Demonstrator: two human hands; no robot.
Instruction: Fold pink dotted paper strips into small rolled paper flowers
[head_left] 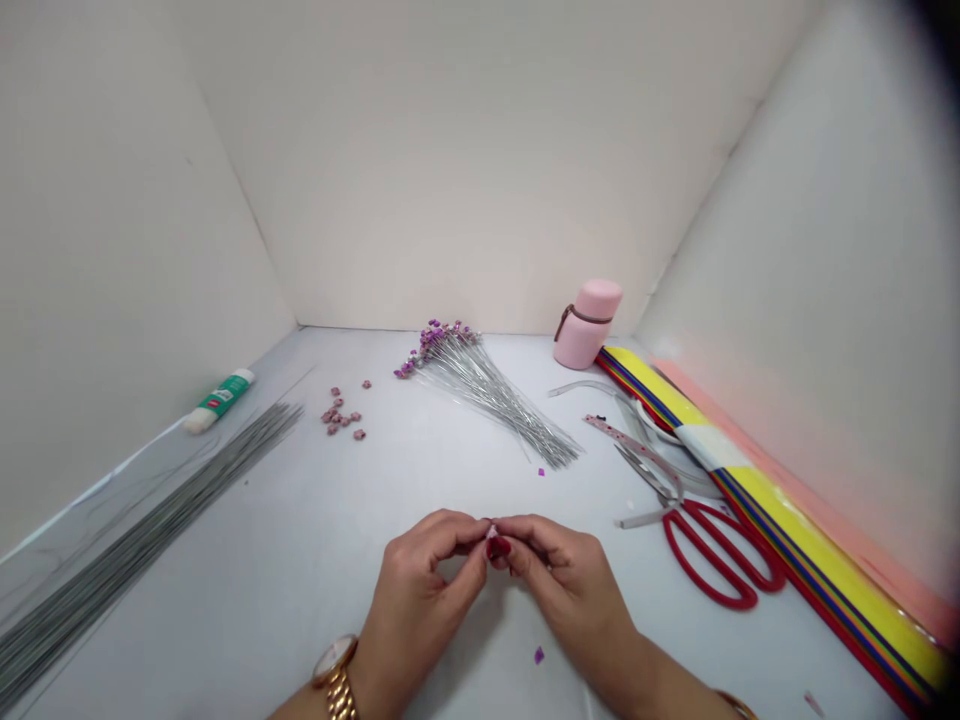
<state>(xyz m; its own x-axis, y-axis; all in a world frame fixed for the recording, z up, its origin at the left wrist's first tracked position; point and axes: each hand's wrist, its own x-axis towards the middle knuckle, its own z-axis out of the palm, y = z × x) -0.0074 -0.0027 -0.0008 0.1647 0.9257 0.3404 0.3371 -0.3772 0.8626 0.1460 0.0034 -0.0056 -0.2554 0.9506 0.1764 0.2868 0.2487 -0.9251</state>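
Observation:
My left hand (pixel 424 570) and my right hand (pixel 562 575) meet fingertip to fingertip low in the middle of the white table (pixel 300 560). Both pinch a tiny pale piece (pixel 491 528) between thumbs and forefingers; I cannot make out what it is. A gold watch (pixel 335 675) sits on my left wrist. Beyond the hands lies a fan of silver wires with purple flower heads (pixel 480 385). Several small pink-purple rolled bits (pixel 341 412) are scattered to the left of it.
A long bundle of bare wires (pixel 150 530) runs along the left. A glue stick (pixel 219 400) lies near the left wall. Red-handled scissors (pixel 697 530), ribbon strips (pixel 645 440), a pink bottle (pixel 586 322) and stacked coloured paper sheets (pixel 795 530) lie to the right.

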